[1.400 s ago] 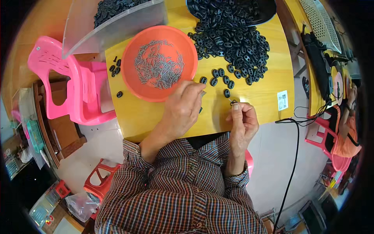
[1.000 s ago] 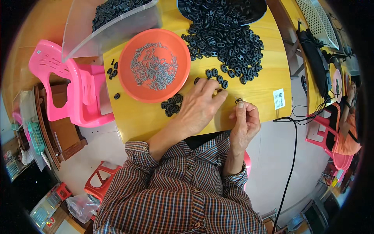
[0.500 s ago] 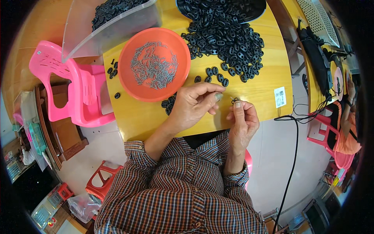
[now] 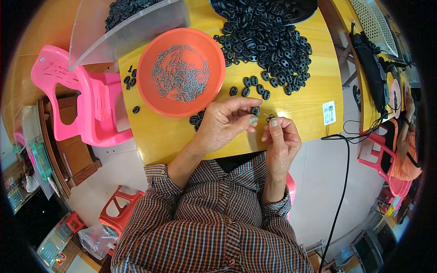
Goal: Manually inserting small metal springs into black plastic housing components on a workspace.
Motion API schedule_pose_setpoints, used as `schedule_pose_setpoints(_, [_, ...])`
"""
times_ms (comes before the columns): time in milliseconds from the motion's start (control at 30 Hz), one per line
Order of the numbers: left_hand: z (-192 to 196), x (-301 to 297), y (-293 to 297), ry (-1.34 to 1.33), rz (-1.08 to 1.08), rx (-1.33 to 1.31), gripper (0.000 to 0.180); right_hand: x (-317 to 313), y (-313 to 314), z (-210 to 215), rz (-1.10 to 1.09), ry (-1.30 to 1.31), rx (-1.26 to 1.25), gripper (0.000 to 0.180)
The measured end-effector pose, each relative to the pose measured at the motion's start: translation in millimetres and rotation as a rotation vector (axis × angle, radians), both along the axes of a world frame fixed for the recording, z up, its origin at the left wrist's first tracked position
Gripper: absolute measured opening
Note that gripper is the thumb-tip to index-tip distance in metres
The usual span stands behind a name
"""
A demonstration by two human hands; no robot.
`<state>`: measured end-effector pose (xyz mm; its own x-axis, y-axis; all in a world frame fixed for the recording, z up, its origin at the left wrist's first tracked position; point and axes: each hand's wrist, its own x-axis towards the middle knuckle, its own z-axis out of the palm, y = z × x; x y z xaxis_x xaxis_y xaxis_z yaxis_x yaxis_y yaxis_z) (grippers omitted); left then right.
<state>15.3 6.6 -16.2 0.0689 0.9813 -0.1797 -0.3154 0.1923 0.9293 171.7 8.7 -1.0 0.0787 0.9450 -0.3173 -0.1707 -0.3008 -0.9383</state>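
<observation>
A yellow wooden table (image 4: 300, 104) fills the far half of the view; its near edge runs just under both hands. On it, far right, spreads a big heap of black oval plastic pieces (image 4: 264, 36); left of the heap sits an orange bowl (image 4: 150, 91) holding small grey metal pins (image 4: 181, 78). A clear plastic bin (image 4: 118, 27) stands at the far left, a pink plastic chair (image 4: 73, 100) beside the table. The left hand (image 4: 223, 125) pinches one black oval piece (image 4: 255, 110) at its fingertips, close to the right hand (image 4: 281, 141), which grips a small piece with a pin (image 4: 270, 118) between thumb and forefinger. The two parts lie nearly touching, left of right, with bare tabletop open to the right
</observation>
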Motion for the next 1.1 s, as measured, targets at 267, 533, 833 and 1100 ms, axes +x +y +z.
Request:
schedule_pose_setpoints(267, [-3.1,-2.5,0.6,-0.127,-0.031,-0.047,0.033,-3.0,-1.7,-0.9,0.043,0.026,0.007,0.014])
schedule_pose_setpoints(533, [-3.0,-3.7,2.0,-0.181,-0.046,-0.055,0.032,-3.5,-2.2,0.6,0.033,0.038,0.023,0.012])
schedule_pose_setpoints(833, [-2.8,-1.7,0.8,-0.161,-0.040,-0.046,0.032,-6.0,-3.1,3.5,0.048,0.025,0.059,0.011])
schedule_pose_setpoints(1100, [-1.8,-0.4,-0.3,-0.119,-0.029,-0.026,0.032,-5.4,-3.8,1.3,0.042,-0.012,0.060,0.010])
